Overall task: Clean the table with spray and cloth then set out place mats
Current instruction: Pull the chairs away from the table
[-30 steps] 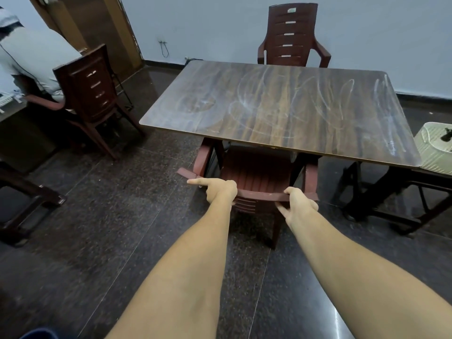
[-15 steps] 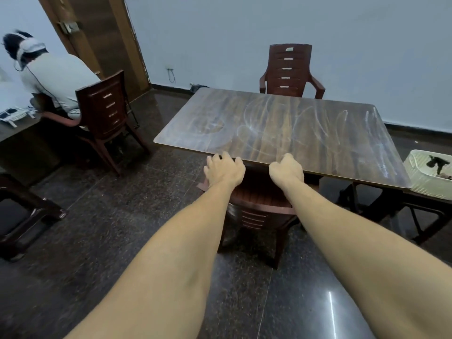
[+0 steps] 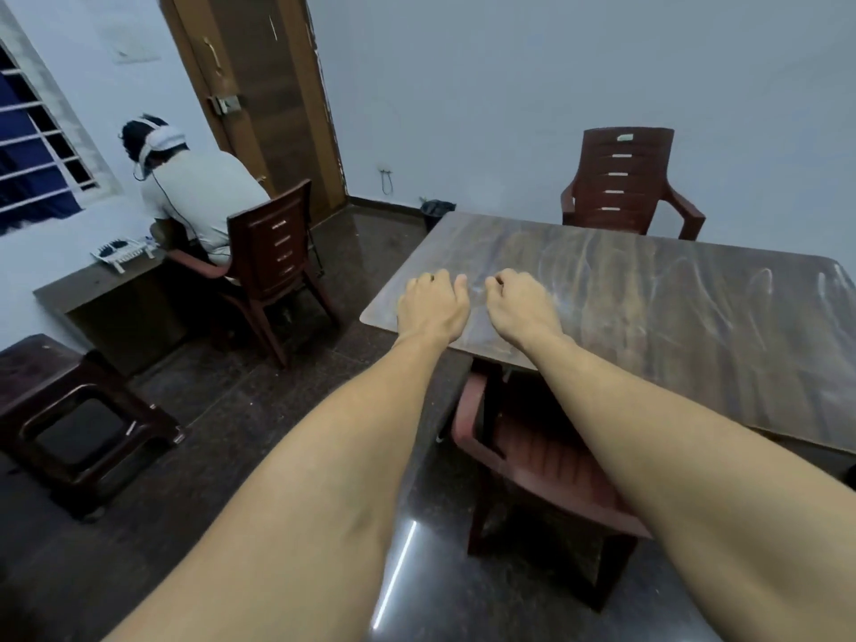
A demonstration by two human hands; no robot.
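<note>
The left hand (image 3: 433, 310) and right hand (image 3: 519, 309) hang side by side, close but apart, over the near left corner of the dark wood-grain rectangular desk (image 3: 648, 326), whose top is streaked with pale smears. Both hands hold nothing, fingers loosely curled. A reddish-brown plastic armchair (image 3: 546, 474) sits tucked under the near edge, and a matching armchair (image 3: 623, 178) stands at the far side.
</note>
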